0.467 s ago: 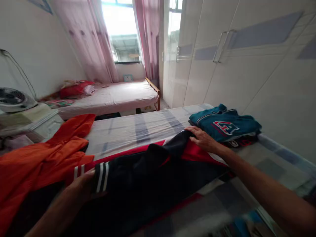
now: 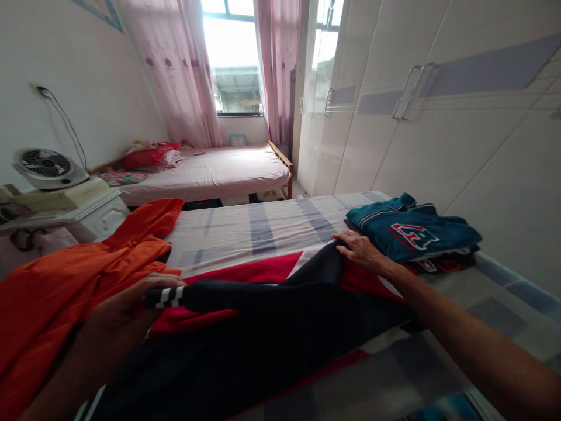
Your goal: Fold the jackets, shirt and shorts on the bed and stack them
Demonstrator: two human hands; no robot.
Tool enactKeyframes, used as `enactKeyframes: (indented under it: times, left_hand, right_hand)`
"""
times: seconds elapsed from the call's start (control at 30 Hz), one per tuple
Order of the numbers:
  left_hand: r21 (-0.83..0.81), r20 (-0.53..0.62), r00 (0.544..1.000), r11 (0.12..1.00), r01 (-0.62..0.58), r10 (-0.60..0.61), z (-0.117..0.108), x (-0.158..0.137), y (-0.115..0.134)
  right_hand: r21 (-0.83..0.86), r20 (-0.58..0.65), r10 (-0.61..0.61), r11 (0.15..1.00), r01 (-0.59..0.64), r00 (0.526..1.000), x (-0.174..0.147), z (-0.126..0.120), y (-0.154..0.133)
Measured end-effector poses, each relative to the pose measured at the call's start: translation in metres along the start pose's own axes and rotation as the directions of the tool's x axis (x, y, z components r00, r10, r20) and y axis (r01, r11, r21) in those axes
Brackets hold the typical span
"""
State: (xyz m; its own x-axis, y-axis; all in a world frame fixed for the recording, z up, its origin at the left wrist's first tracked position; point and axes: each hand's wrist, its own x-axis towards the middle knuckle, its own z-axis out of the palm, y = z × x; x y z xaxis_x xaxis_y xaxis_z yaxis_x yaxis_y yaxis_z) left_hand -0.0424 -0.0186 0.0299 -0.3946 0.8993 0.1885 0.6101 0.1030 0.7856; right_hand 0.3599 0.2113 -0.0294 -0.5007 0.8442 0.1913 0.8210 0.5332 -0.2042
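A dark garment with red and white panels (image 2: 280,339) is lying unevenly across the near part of the bed, around six o'clock. At eight o'clock the left hand (image 2: 125,310) is holding its white-striped cuff (image 2: 169,297), the grip closing firmly about the cloth. At four o'clock the right hand (image 2: 360,250) is resting on a raised dark fold, fingers bending over it; whether this grip is pinching anything, I cannot tell.

Under the garment a checked bedsheet (image 2: 219,234) is covering the bed, its pale ground carrying grey-blue blocks and showing fine wrinkles. Between eight and nine o'clock an orange garment (image 2: 96,275) is sprawling beside the left hand. At three o'clock a folded teal top (image 2: 416,228) is sitting on darker clothing (image 2: 447,263), just beyond the right hand.

Farther off, at nine o'clock, a white cabinet (image 2: 103,216) is standing beside the bed, and a fan (image 2: 48,166) is perching near it. At ten, a second bed (image 2: 210,172) is wearing a pink sheet, a red bundle (image 2: 151,156) lying on it. At two, a glossy wardrobe (image 2: 394,146) is lining the room. At eleven, a pale-blue clock (image 2: 238,140) is standing below a bright window (image 2: 232,47), which pink curtains (image 2: 170,70) are flanking.
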Motion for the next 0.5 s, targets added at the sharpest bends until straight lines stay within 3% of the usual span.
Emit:
enactKeyframes:
  times: [0.1,0.17,0.23,0.3,0.37,0.5]
  left_hand:
    - [-0.106,0.145,0.975,0.978,0.182,-0.166,0.009,0.007,0.0]
    - [-0.241,0.172,0.942,0.915,0.324,-0.289,0.013,0.006,0.0]
    - [-0.354,0.13,0.93,0.86,0.368,-0.344,0.012,0.0,-0.007]
    - [-0.314,0.054,0.954,0.902,0.296,-0.294,0.007,-0.01,-0.02]
    - [-0.166,0.037,0.983,0.969,0.182,-0.178,0.002,-0.02,-0.036]
    - [-0.01,0.145,0.989,1.0,0.023,-0.021,0.0,-0.035,-0.05]
  right_hand:
    - [-0.003,-0.044,-0.018,1.0,0.018,0.999,-0.003,0.002,-0.001]
    - [-0.012,-0.054,-0.036,0.999,0.035,0.998,-0.004,0.003,-0.003]
    - [-0.024,-0.049,-0.048,0.999,0.046,0.998,-0.004,0.003,-0.004]
    - [-0.041,-0.035,-0.047,0.998,0.045,0.998,-0.004,0.006,-0.003]
    - [-0.056,-0.015,-0.039,0.998,0.038,0.999,-0.004,0.009,-0.002]
    - [-0.085,0.011,-0.027,0.996,0.028,1.0,-0.005,0.015,-0.002]
